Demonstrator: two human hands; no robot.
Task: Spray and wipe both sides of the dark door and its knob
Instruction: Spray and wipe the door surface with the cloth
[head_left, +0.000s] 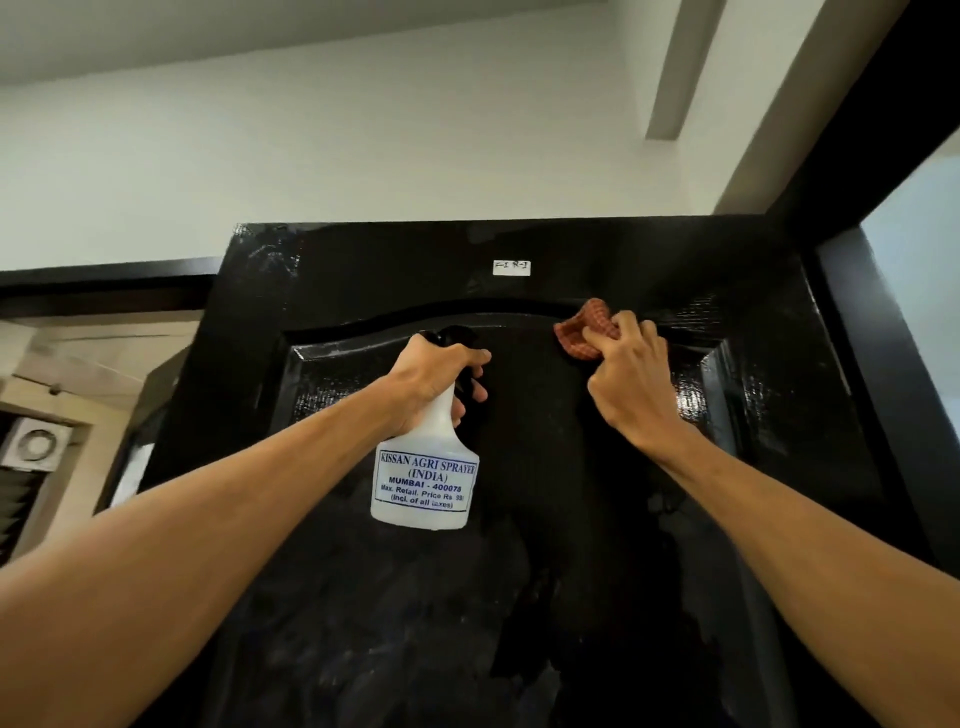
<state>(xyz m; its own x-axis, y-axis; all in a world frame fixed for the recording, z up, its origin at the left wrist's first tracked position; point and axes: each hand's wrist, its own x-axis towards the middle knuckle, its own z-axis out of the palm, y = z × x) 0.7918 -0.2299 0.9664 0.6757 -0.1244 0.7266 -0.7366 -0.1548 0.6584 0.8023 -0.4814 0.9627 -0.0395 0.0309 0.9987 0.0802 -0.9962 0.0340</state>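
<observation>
The dark glossy door (363, 270) fills the middle of the view, seen from below, with a raised panel and a small white label (511, 267) near its top. My left hand (441, 376) grips the neck of a white spray bottle (426, 483) with blue print, its black nozzle pointing at the upper panel. My right hand (631, 374) holds a bunched red checked cloth (584, 327) against the curved moulding at the top of the panel. Wet streaks show on the door's face. The knob is out of view.
The black door frame (883, 395) runs down the right side, close to my right arm. At the left, a tiled wall with a small exhaust fan (36, 444) shows behind the door's edge. White wall and ceiling lie above.
</observation>
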